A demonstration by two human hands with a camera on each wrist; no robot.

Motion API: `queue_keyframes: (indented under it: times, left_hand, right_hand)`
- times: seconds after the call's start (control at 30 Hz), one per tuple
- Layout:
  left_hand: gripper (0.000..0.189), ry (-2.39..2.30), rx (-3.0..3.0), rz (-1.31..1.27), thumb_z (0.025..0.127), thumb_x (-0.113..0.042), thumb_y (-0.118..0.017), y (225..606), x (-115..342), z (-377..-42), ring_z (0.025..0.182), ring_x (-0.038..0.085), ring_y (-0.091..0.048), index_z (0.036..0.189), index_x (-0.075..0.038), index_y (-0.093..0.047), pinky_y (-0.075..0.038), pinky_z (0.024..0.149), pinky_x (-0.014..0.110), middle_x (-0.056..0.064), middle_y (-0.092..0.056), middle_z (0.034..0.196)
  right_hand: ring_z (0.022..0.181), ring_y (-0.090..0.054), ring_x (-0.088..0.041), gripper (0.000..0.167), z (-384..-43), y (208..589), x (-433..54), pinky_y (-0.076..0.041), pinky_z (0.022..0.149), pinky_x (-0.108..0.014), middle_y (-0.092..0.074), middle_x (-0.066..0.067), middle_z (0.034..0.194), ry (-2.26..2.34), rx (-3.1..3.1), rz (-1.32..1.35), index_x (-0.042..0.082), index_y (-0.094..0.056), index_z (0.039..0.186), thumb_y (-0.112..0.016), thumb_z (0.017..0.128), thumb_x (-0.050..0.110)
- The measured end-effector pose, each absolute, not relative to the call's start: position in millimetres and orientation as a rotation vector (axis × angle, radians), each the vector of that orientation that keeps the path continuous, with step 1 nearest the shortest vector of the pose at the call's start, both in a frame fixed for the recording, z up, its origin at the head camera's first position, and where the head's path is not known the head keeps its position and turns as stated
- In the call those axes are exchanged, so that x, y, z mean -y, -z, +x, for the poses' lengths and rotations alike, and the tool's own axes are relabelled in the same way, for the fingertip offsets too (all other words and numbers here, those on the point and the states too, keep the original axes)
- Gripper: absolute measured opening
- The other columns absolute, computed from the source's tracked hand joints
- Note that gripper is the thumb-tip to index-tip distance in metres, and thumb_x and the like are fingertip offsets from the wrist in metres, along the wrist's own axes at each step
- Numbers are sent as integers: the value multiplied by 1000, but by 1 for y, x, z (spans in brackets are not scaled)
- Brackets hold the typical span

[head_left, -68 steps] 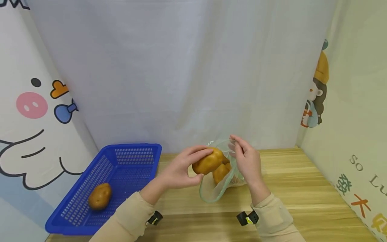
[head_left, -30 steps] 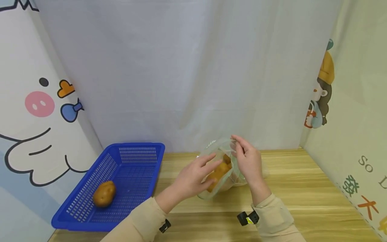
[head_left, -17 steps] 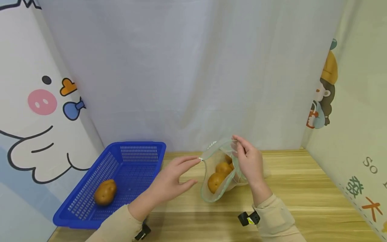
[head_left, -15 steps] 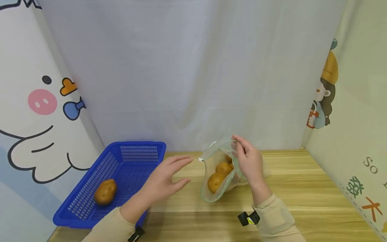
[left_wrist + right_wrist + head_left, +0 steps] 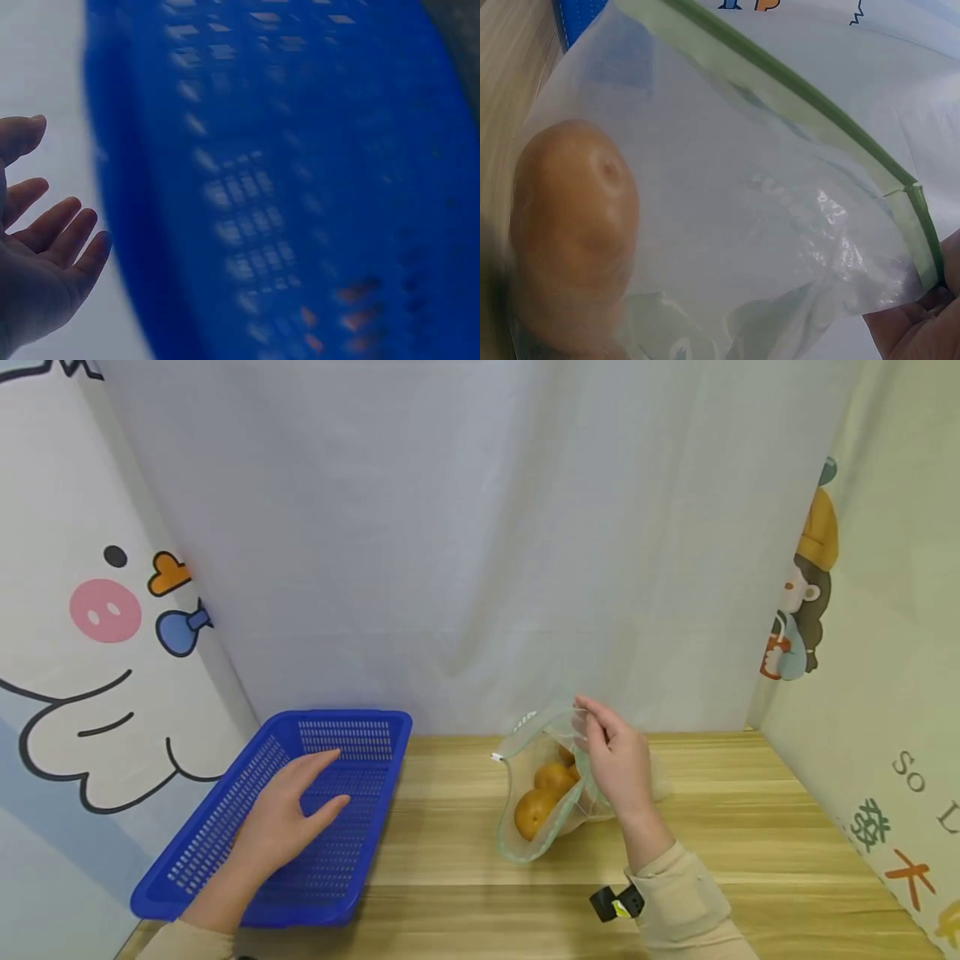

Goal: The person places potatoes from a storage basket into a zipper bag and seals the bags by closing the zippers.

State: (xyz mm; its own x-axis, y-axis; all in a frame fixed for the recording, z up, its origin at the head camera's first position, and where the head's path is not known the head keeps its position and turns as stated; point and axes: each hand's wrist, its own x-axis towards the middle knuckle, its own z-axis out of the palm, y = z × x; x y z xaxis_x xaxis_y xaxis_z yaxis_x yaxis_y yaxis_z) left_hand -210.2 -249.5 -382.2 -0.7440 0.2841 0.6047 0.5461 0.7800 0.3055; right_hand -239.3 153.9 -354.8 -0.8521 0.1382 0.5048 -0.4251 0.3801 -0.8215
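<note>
My left hand (image 5: 281,818) hangs over the blue basket (image 5: 378,793), thumb and fingers spread and holding nothing. It hides nearly all of the potato seen there earlier. In the left wrist view, that hand (image 5: 49,255) shows against the pale background beside the basket wall (image 5: 150,225). With thumb and fingers, my right hand (image 5: 621,764) pinches the rim of a clear, green-edged zip bag (image 5: 517,777). The bag's mouth gapes toward the left, and several potatoes (image 5: 534,812) lie inside. The right wrist view shows one potato (image 5: 577,225) through the film.
Both containers stand on a wooden table (image 5: 450,860), with bare wood between basket and bag. A grey curtain (image 5: 480,568) closes off the back. Printed panels stand at the left and right sides. A white slider (image 5: 497,757) sits on the bag's rim.
My left hand put a potato into the bag and let it go, then withdrew leftward to above the basket. My right hand has kept its hold on the bag's rim.
</note>
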Motion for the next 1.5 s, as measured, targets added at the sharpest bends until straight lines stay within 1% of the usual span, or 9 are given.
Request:
queue_keyframes:
  times: [0.07, 0.27, 0.33, 0.5, 0.77, 0.97, 1.1, 1.27, 1.5]
  left_hand:
    - [61, 631, 2469, -556, 81, -11, -81, 388, 263, -212, 118, 45, -53, 135, 1, -56, -44, 93, 62, 25, -58, 129]
    - [65, 614, 2583, -446, 82, -18, -81, 401, 295, -217, 122, 51, -45, 136, 5, -52, -36, 98, 67, 32, -52, 133]
    - [66, 621, 2615, -433, 83, -20, -80, 404, 304, -219, 125, 53, -42, 137, 6, -51, -33, 99, 69, 33, -50, 135]
    - [71, 608, 2661, -448, 83, -23, -81, 415, 320, -226, 126, 55, -39, 139, 6, -48, -30, 99, 72, 34, -46, 138]
    - [85, 511, 2730, -499, 76, -32, -86, 430, 332, -232, 126, 58, -36, 142, 4, -47, -29, 98, 74, 38, -39, 142]
    - [88, 415, 2816, -566, 72, -39, -86, 439, 338, -234, 125, 61, -36, 140, 3, -49, -28, 99, 75, 38, -38, 143]
    - [92, 388, 2879, -584, 71, -43, -86, 444, 344, -237, 124, 63, -35, 142, 1, -48, -27, 98, 76, 37, -36, 144]
    - [95, 405, 2931, -592, 70, -44, -86, 449, 351, -240, 124, 65, -33, 144, 0, -45, -26, 98, 76, 40, -33, 144]
    - [94, 465, 2986, -631, 68, -40, -88, 454, 356, -241, 125, 68, -29, 142, 2, -46, -23, 98, 77, 43, -28, 145]
  right_hand:
    - [105, -68, -30, 32, -240, 355, -154, -58, 78, -34, -67, -17, 122, -1485, 2144, 242, 1, -62, 132, -47, 104, 6]
    - [104, -68, -32, 32, -241, 357, -154, -58, 77, -34, -67, -19, 120, -1485, 2131, 248, 0, -62, 131, -47, 104, 7]
    - [104, -68, -32, 31, -241, 358, -154, -58, 77, -34, -67, -19, 121, -1483, 2127, 251, 0, -62, 131, -47, 104, 6]
    - [103, -68, -32, 31, -241, 358, -155, -58, 76, -34, -67, -18, 122, -1472, 2124, 248, 0, -63, 130, -47, 104, 6]
    - [103, -69, -33, 31, -239, 356, -157, -58, 77, -33, -67, -18, 121, -1474, 2131, 237, 0, -63, 130, -47, 104, 6]
    - [101, -69, -33, 31, -239, 357, -157, -58, 76, -32, -67, -18, 121, -1466, 2144, 229, 2, -63, 131, -47, 105, 8]
    - [101, -69, -33, 31, -239, 357, -157, -58, 74, -31, -67, -17, 121, -1456, 2138, 224, 2, -64, 130, -47, 105, 8]
    - [102, -69, -32, 31, -240, 357, -158, -58, 76, -31, -67, -17, 121, -1453, 2133, 227, 1, -64, 130, -48, 104, 6]
    - [102, -69, -32, 31, -239, 356, -158, -58, 77, -31, -67, -16, 122, -1455, 2138, 220, 2, -64, 130, -47, 104, 7]
